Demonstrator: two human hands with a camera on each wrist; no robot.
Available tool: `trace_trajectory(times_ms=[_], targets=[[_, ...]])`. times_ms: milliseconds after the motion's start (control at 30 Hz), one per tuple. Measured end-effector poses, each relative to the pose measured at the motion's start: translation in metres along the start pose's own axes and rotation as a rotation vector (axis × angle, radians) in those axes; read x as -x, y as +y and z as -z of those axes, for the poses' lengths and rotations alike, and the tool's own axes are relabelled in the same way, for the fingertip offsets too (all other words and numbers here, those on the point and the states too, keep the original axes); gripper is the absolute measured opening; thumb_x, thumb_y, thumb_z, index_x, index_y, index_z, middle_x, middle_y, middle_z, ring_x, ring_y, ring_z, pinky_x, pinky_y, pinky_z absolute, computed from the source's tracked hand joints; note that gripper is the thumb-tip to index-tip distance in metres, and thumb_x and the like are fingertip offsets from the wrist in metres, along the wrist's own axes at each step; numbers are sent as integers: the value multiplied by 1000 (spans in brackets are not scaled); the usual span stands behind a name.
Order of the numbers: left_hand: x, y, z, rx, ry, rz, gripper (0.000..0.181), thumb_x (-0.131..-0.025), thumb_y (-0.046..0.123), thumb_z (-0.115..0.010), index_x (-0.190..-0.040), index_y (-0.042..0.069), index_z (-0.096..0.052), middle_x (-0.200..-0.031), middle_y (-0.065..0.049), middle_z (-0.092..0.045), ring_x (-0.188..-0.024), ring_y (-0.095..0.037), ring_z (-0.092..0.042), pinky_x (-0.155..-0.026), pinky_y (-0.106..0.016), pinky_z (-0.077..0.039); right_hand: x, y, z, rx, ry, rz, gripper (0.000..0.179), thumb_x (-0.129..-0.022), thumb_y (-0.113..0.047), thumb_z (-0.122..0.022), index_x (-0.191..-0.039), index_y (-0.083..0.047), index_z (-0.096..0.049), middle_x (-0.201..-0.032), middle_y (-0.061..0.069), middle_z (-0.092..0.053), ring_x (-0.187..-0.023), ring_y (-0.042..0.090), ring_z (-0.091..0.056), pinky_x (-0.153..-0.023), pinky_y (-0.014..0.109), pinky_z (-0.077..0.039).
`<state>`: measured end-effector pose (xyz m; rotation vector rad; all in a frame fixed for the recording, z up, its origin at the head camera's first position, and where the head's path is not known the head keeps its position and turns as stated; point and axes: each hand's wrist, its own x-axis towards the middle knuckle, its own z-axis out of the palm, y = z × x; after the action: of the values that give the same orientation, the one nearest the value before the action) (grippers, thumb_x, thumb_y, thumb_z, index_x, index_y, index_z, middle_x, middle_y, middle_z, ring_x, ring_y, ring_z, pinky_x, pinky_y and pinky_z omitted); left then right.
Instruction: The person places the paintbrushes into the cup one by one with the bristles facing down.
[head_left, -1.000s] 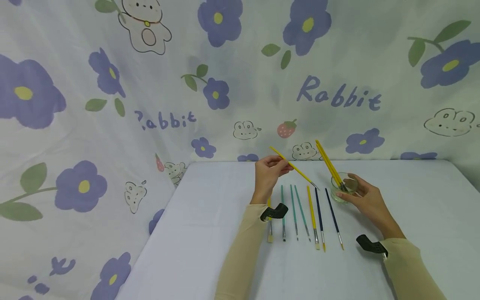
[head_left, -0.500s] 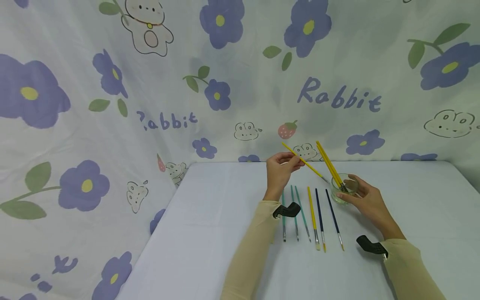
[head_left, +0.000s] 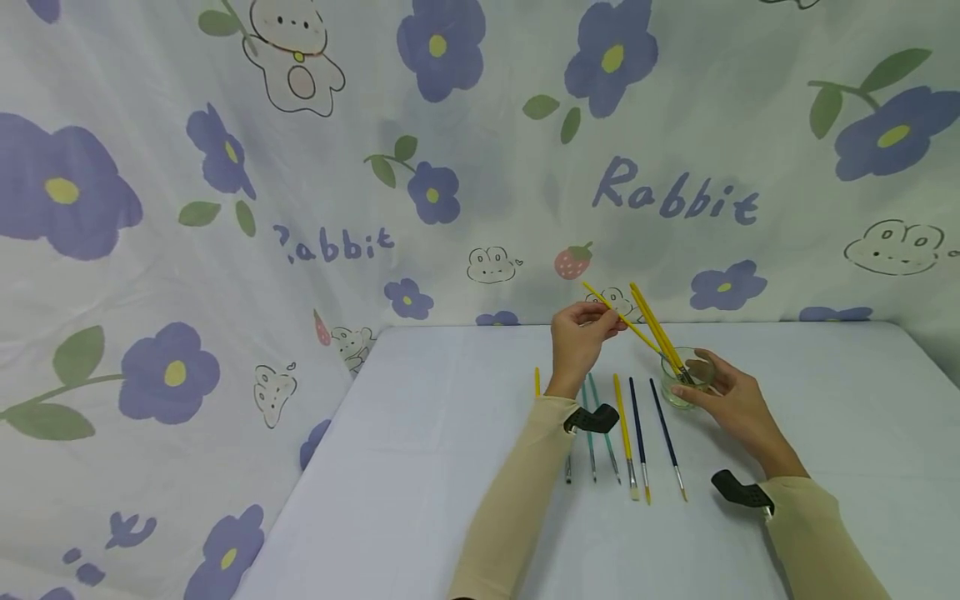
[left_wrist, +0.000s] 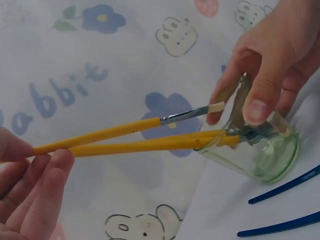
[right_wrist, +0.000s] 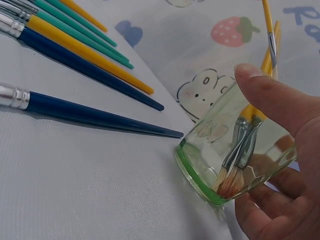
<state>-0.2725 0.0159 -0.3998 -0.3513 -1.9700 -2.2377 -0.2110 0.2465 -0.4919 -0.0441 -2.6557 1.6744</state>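
My left hand (head_left: 581,342) pinches a thin yellow paintbrush (left_wrist: 115,131) by its handle, bristles pointing down to the right. In the left wrist view its pale bristle tip is right at the rim of a clear greenish glass (left_wrist: 272,160). My right hand (head_left: 738,400) holds that glass round its side, thumb on the near side and fingers behind. Inside the glass lean two yellow-handled paintbrushes (right_wrist: 240,135), bristles down on the bottom and handles sticking out above the rim.
On the white table (head_left: 420,467) lie several paintbrushes in a row: teal (head_left: 591,450), yellow (head_left: 625,429) and dark blue ones (head_left: 667,437). My left forearm covers part of the row. A printed curtain (head_left: 480,167) hangs behind the table's back edge.
My left hand has moved to the right with the yellow paintbrush, bringing its bristle end to the glass rim. The right hand and the glass have stayed in place.
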Motion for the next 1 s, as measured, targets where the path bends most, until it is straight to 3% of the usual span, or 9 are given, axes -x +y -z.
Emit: trace_trajectory(times_ms=[300, 667, 1000], targets=[[1, -11, -11, -48, -20, -15, 8, -94, 3, -73, -99, -3, -73, -94, -19, -76, -84, -31, -79, -77, -27, -66, -1, 2, -1, -17, -5, 2, 101, -89, -50, -78, -165, -12, -23, -160, 23, -45, -150, 49, -36, -118, 66, -37], [12, -23, -19, -91, -77, -39, 12, -94, 8, -73, -101, -1, -74, -97, -20, -77, -86, -36, -78, -77, -25, -65, -1, 3, 0, -20, 0, 5, 102, -89, -50, -79, -166, -14, -22, -160, 25, -43, -151, 53, -33, -118, 70, -34], [13, -26, -23, -125, -74, -41, 12, -94, 9, -74, -102, 0, -73, -97, -18, -77, -84, -29, -79, -76, -23, -65, 0, 3, 1, -23, -2, 15, 100, -89, -49, -79, -165, -13, -24, -159, 25, -45, -150, 54, -33, -117, 73, -34]])
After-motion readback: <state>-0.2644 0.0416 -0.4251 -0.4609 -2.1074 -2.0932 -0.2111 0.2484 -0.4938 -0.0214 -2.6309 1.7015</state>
